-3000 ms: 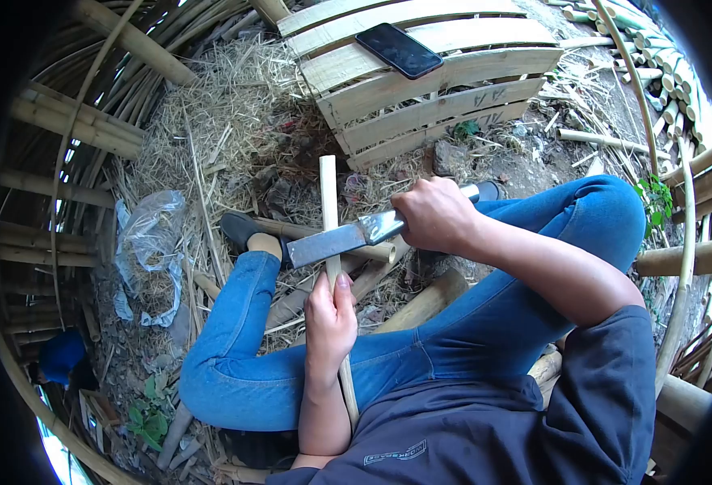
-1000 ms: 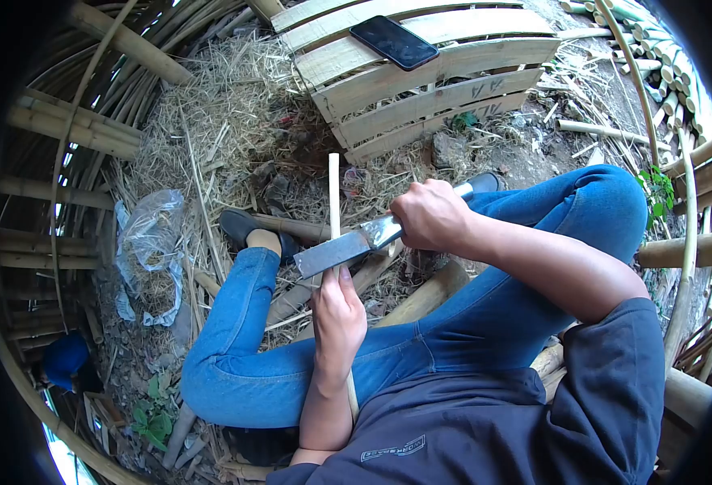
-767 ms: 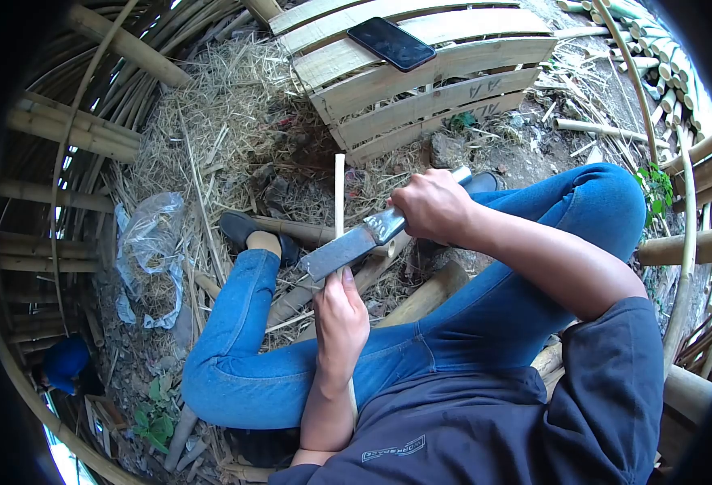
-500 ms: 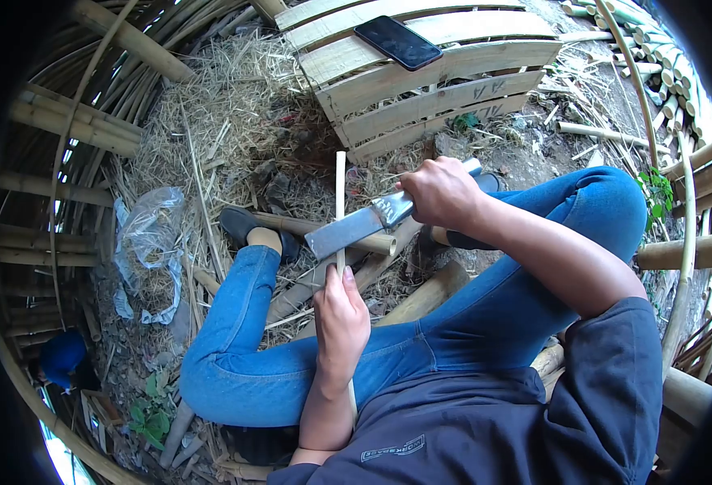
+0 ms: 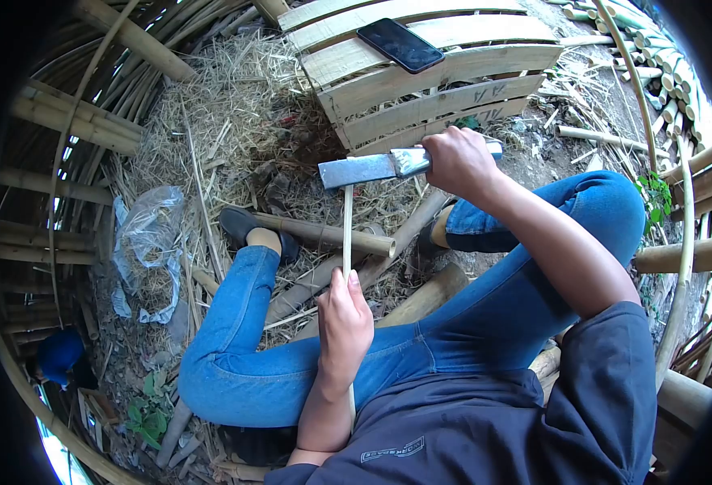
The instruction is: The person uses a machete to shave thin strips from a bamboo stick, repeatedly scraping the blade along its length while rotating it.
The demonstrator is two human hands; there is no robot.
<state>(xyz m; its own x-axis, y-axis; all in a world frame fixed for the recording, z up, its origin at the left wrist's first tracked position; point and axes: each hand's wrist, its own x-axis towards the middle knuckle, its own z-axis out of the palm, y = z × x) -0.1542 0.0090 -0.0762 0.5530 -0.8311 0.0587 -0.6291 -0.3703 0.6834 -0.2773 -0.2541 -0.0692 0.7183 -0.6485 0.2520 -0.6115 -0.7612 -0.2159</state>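
My left hand (image 5: 345, 323) is closed around a thin pale bamboo strip (image 5: 347, 230), which points away from me; its lower end runs back along my forearm. In my right hand (image 5: 459, 166) is a broad-bladed knife (image 5: 358, 171) with a squared tip, gripped by its handle. The blade lies crosswise over the far end of the strip, seemingly against it, hiding the tip. Below the blade, a thicker bamboo pole (image 5: 324, 233) rests on the ground between my feet.
A slatted wooden crate (image 5: 437, 61) with a phone (image 5: 400, 44) on top stands ahead. Cut bamboo poles (image 5: 667, 69) are stacked at far right. A clear plastic bag (image 5: 150, 250) lies at left among straw and shavings. Bamboo walls surround me.
My right hand has moved the knife away from me along the strip, from near my left hand to its far end. My left hand has barely moved.
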